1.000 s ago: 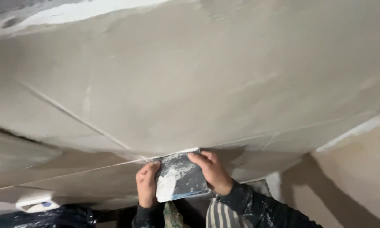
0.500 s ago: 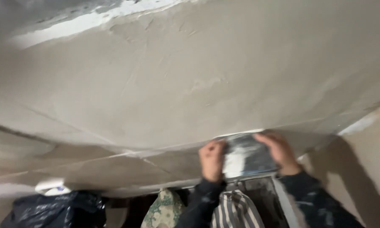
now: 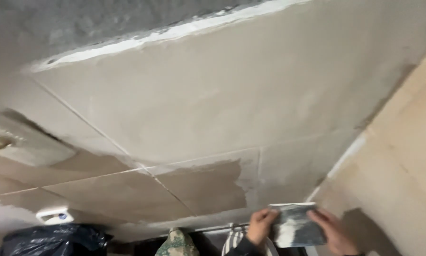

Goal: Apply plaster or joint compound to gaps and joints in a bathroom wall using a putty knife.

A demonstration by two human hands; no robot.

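Grey, plaster-smeared steel shows on the wide trowel blade [image 3: 296, 225], which both hands hold up against the ceiling [image 3: 213, 109] near its edge by the tan wall [image 3: 402, 156]. The left hand [image 3: 261, 226] curls its fingers round the blade's left side; the right hand [image 3: 331, 231] grips the right side, fingers spread over it. Beside the blade, a brownish damp patch [image 3: 203, 187] sits between thin seams. A black plastic bag [image 3: 47, 239] lies at the lower left.
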